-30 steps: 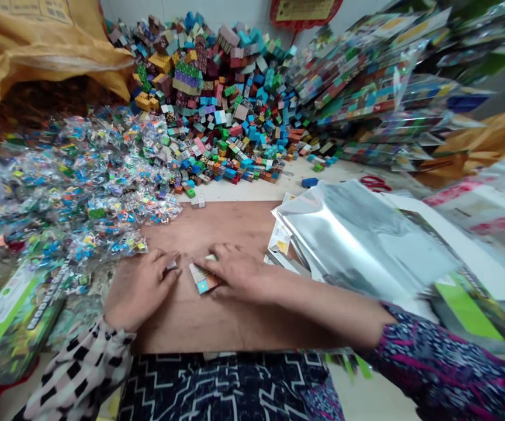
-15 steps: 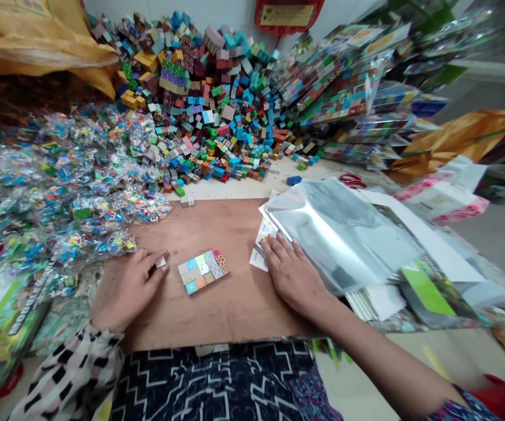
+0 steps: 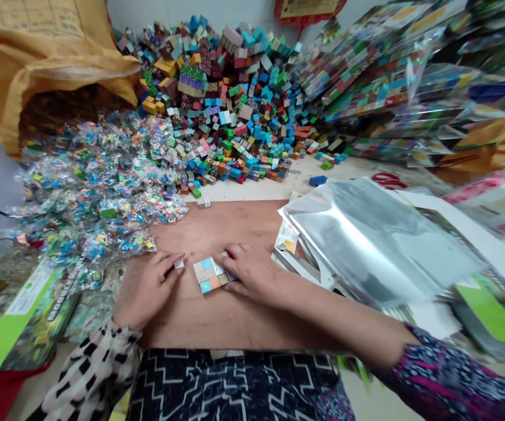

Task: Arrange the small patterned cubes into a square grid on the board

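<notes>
On the brown board [image 3: 244, 225] lies a flat block of small patterned paper cubes [image 3: 207, 273], set side by side in rows. My right hand [image 3: 259, 275] covers its right end, with thumb and fingers closed around that edge. To the left, my left hand [image 3: 154, 286] rests on the board and pinches a small whitish cube [image 3: 179, 265] between thumb and forefinger. A small gap separates this cube from the block. The block's right end is hidden under my right fingers.
Loose patterned cubes [image 3: 235, 117] are heaped at the back. Small clear bags of pieces [image 3: 116, 175] pile up at left. Clear plastic sleeves [image 3: 366, 234] lie over papers at right, near red scissors [image 3: 388, 180]. A green printed card [image 3: 28, 310] is at the left edge.
My right hand has moved left from the papers beside the sleeves onto the right end of the cube block. My left hand still pinches the small cube. The camera view has shifted slightly.
</notes>
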The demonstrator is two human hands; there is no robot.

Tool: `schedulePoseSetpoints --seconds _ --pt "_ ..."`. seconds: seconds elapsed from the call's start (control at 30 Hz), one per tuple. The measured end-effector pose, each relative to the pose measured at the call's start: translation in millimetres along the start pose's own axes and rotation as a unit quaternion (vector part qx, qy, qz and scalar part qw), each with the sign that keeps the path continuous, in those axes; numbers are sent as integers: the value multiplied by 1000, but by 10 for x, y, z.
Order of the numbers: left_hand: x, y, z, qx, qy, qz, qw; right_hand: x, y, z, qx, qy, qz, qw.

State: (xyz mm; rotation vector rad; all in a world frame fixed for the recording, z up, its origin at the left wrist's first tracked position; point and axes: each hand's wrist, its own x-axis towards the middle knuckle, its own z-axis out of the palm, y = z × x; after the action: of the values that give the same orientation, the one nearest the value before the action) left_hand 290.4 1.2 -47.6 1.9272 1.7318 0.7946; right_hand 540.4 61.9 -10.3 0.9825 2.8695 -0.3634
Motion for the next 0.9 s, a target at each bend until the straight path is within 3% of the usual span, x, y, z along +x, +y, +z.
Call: schedulePoseSetpoints --seconds 0.17,0.27,0.4,0.5,0.6,0.7,0.9 --pt "-5 -23 18 2 -5 4 1000 49 -94 -101 1 -34 -21 999" --pt "43 -3 3 5 -23 7 1000 170 44 -307 52 -71 -20 996" --pt "171 85 0 13 -51 3 999 701 429 -475 92 9 58 994" --pt "325 138 43 21 -47 9 999 1199 652 -418 56 57 109 991" --pt "526 130 98 29 -32 13 999 1517 728 -301 54 66 97 992" --pt "722 75 137 42 -16 6 999 1551 714 -224 75 57 56 994" --pt "900 42 227 27 -21 8 999 1198 571 -171 133 5 -27 991"
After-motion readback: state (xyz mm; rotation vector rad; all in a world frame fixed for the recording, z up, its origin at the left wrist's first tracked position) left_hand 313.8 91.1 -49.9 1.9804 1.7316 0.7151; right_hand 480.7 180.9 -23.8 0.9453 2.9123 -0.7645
